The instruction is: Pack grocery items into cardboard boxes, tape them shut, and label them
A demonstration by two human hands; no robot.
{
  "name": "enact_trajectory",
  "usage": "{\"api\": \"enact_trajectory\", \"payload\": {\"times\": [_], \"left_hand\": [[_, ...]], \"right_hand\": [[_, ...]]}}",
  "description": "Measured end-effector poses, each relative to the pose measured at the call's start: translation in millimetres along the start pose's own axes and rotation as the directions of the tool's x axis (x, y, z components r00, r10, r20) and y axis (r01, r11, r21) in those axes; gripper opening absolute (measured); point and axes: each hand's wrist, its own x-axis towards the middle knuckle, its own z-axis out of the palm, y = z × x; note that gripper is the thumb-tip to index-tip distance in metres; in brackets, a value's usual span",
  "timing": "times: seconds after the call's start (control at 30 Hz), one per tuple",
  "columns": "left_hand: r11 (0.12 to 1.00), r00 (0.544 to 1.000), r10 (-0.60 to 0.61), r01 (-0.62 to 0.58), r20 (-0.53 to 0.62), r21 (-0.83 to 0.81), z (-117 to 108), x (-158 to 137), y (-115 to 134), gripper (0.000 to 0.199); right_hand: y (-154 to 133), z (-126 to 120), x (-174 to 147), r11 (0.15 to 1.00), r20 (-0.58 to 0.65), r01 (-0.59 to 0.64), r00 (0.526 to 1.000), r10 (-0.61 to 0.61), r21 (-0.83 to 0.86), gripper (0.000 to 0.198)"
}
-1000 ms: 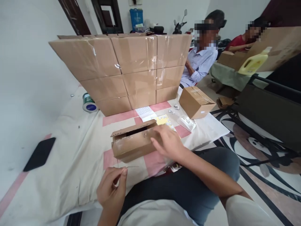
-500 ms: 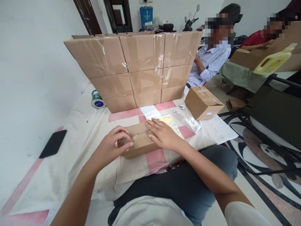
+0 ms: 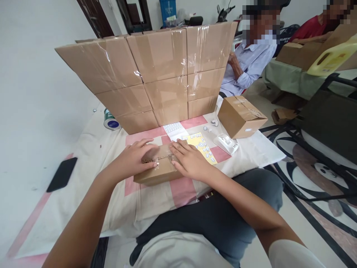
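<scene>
A small closed cardboard box (image 3: 160, 175) lies on the cloth in front of me, clear tape along the seam of its top. My left hand (image 3: 136, 158) is at the box's left end, thumb stretched over the taped seam and fingers bent but apart. On the right part of the top, my right hand (image 3: 191, 159) rests flat with fingers spread. A yellow sheet of blue-and-white stickers (image 3: 205, 149) lies just beyond that hand, beside a white sticker sheet (image 3: 174, 129). A white tape dispenser (image 3: 226, 143) sits farther right.
A tall stack of taped cardboard boxes (image 3: 167, 74) stands behind. Another carton (image 3: 242, 115) is at the right, near crumpled scraps (image 3: 214, 122). On the left are a can (image 3: 111, 120) and a black phone (image 3: 61, 175). A person in a pale shirt (image 3: 248, 63) sits beyond the table.
My left hand has shifted, its fingers now reaching farther over the box's top. My right hand stays flat on the box. The view has tilted slightly downward.
</scene>
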Motion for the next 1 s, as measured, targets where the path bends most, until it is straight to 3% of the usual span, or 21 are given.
{"api": "enact_trajectory", "payload": {"times": [0.07, 0.23, 0.33, 0.43, 0.5, 0.57, 0.63, 0.7, 0.73, 0.77, 0.8, 0.87, 1.0], "left_hand": [[0.998, 0.999, -0.045, 0.045, 0.014, -0.044, 3.7, 4.2, -1.6, 0.072], [0.956, 0.998, -0.04, 0.053, 0.049, -0.289, 17.2, 20.5, -11.6, 0.05], [0.949, 0.988, -0.12, 0.085, -0.098, -0.302, 20.6, 18.7, -9.3, 0.047], [0.973, 0.937, -0.187, 0.136, -0.296, -0.184, 25.4, -0.5, 4.6, 0.052], [0.993, 0.941, -0.117, 0.108, -0.318, -0.046, 33.9, -19.6, 19.0, 0.065], [0.993, 0.942, 0.016, 0.025, -0.336, 0.117, 47.6, -38.1, 37.9, 0.074], [0.975, 0.882, 0.171, -0.087, -0.44, 0.203, 66.7, -49.9, 62.3, 0.07], [0.939, 0.774, 0.344, -0.299, -0.531, 0.172, 91.7, -49.0, 90.8, 0.056], [0.876, 0.729, 0.462, -0.466, -0.505, 0.128, 106.3, -42.7, 105.0, 0.05], [0.82, 0.725, 0.539, -0.569, -0.43, 0.068, 122.0, -32.5, 118.0, 0.044], [0.796, 0.75, 0.577, -0.605, -0.324, 0.018, 138.2, -19.1, 128.5, 0.041], [0.772, 0.758, 0.62, -0.636, -0.202, -0.015, 169.4, 13.3, 140.0, 0.041], [0.779, 0.777, 0.622, -0.626, -0.096, -0.029, 208.5, 64.9, 125.8, 0.056]], "right_hand": [[0.1, -0.8, -0.3, 1.0, 0.004, 0.007, 1.0, -0.007, -0.001, 0.056], [3.2, 1.5, -0.1, 0.999, -0.013, 0.036, 0.999, -0.036, 0.026, 0.052], [3.5, 10.5, 0.7, 0.995, -0.109, 0.004, 0.994, 0.006, 0.096, 0.048], [9.2, 18.4, 0.9, 0.955, -0.294, -0.004, 0.951, 0.096, 0.297, 0.043], [22.2, 18.7, -0.9, 0.869, -0.372, -0.027, 0.897, 0.239, 0.495, 0.039], [44.8, 15.7, -5.9, 0.755, -0.346, -0.11, 0.839, 0.419, 0.647, 0.033], [74.1, 12.9, -14.3, 0.679, -0.262, -0.254, 0.786, 0.56, 0.689, 0.028], [103.4, 13.5, -24.8, 0.663, -0.186, -0.409, 0.748, 0.637, 0.627, 0.025], [115.7, 15.4, -29.9, 0.678, -0.163, -0.468, 0.742, 0.65, 0.567, 0.024], [125.8, 18.0, -34.4, 0.702, -0.146, -0.511, 0.748, 0.647, 0.495, 0.025], [133.4, 21.0, -38.0, 0.735, -0.128, -0.536, 0.766, 0.63, 0.416, 0.027], [141.8, 26.7, -41.6, 0.799, -0.067, -0.543, 0.815, 0.576, 0.257, 0.031], [143.4, 30.3, -36.2, 0.838, 0.084, -0.544, 0.838, 0.539, 0.047, 0.035]]}}
